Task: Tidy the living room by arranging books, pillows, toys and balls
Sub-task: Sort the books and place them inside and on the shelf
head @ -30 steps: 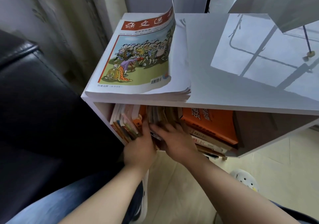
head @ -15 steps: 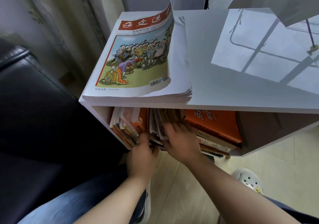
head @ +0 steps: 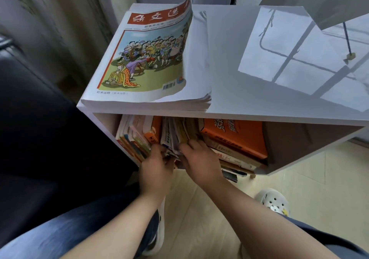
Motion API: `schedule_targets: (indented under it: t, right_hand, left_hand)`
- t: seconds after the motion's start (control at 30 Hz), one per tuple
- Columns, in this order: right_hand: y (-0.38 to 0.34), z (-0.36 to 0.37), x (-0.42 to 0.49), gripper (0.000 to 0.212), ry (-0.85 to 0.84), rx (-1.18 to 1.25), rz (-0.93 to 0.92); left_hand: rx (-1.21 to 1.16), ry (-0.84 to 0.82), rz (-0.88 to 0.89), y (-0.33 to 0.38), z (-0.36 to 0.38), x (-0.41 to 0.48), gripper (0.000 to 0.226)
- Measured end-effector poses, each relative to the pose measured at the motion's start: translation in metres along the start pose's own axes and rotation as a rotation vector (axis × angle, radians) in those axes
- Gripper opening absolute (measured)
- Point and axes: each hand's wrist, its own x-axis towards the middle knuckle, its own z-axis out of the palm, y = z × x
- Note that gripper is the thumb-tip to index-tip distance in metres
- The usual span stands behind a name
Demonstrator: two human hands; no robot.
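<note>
A black sofa is seen far left, right beside the white shelf unit. A cartoon-cover magazine is laid flat on the unit's top, at the left end. In the compartment below, upright books are packed against the left wall. The left hand is set at the lower edges of some thin booklets, fingers bent. Whether anything's gripped can't be told, too blurry. The right hand is laid on the same bunch, fingers fairly straight. An orange-topped book stack is kept just beside it. A white clog is seen on the floor.
</note>
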Motion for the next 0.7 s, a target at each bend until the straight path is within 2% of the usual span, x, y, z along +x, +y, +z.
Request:
schedule_targets:
  t: [0.1,0.27,0.4,0.57,0.7]
  right_hand:
    - [0.001,-0.002,0.000,0.032,-0.029,0.045,0.042]
    - [0.009,-0.009,0.002,0.052,-0.188,0.159,0.053]
    - [0.019,-0.008,0.006,0.055,-0.257,0.259,0.041]
    - [0.017,-0.002,0.006,0.051,-0.217,0.281,0.079]
    - [0.015,0.001,0.007,0.043,-0.129,0.366,0.252]
  left_hand:
    - [-0.013,-0.009,-0.044,0.004,0.000,-0.001,0.038]
    - [0.059,0.018,0.011,-0.003,0.004,-0.008,0.056]
    - [0.148,0.016,0.066,0.000,0.001,-0.006,0.043]
    - [0.385,-0.063,0.144,0.003,-0.009,-0.002,0.034]
    - [0.409,-0.060,0.198,0.002,-0.012,0.004,0.032]
